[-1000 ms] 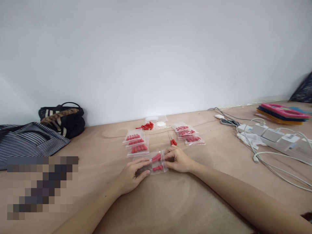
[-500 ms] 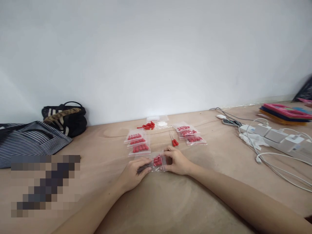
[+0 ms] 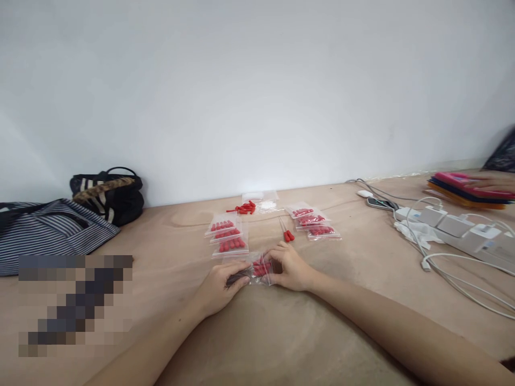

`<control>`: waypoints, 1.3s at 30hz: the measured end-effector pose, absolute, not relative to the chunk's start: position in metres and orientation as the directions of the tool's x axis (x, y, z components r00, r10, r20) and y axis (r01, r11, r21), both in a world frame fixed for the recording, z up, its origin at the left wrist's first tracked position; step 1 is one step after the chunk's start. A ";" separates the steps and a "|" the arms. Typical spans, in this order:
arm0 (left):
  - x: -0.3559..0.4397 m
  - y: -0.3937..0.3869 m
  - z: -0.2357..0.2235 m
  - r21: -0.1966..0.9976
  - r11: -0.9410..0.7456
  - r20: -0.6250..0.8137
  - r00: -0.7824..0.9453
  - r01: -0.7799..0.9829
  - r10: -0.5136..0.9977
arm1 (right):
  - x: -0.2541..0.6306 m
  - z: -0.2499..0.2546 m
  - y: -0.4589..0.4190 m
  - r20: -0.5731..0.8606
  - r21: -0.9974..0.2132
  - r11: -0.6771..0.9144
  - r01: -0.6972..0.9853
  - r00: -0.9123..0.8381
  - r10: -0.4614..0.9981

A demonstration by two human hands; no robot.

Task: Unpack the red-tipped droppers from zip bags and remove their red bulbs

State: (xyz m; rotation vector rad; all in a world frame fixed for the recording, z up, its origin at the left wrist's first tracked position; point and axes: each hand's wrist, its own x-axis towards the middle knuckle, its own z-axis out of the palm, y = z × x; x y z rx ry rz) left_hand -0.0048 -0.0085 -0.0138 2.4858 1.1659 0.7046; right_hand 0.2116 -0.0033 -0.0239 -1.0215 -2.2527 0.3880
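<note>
A clear zip bag (image 3: 257,277) with red-handled awls (image 3: 262,267) in it lies on its side between my hands. My left hand (image 3: 223,284) is closed round the dark, thin shafts at the bag's left end. At the other end, my right hand (image 3: 290,268) pinches the bag near its zip strip, thumb below and fingers above. Just beyond it lie two loose awls (image 3: 288,236), their thin metal shafts pointing away. Filled bags (image 3: 229,246) overlap at the left, and more filled bags (image 3: 319,230) overlap at the right.
Loose red pieces (image 3: 245,207) and flat clear bags (image 3: 263,199) lie near the wall. A striped bag (image 3: 52,228) and a black bag (image 3: 124,201) sit left. Right are a power strip (image 3: 462,230), cables and coloured frames (image 3: 462,190) with another person's hand (image 3: 494,185).
My right hand and the bag's zip end have shifted slightly, and the red handles lie differently inside. Another person's hand has appeared on the coloured frames. My left hand stays put.
</note>
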 end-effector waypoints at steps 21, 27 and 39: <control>-0.005 -0.009 -0.013 0.487 -0.608 0.281 0.547 0.627 0.789 | 0.213 -0.014 -0.006 0.318 -0.339 0.592 0.731 -0.504 0.803; -0.006 -0.009 -0.013 0.460 -0.615 0.275 0.556 0.640 0.784 | 0.220 -0.009 -0.005 0.317 -0.416 0.630 0.656 -0.545 0.776; -0.006 -0.009 -0.013 0.407 -0.605 0.264 0.546 0.685 0.795 | 0.235 -0.007 -0.003 0.286 -0.351 0.704 0.617 -0.645 0.709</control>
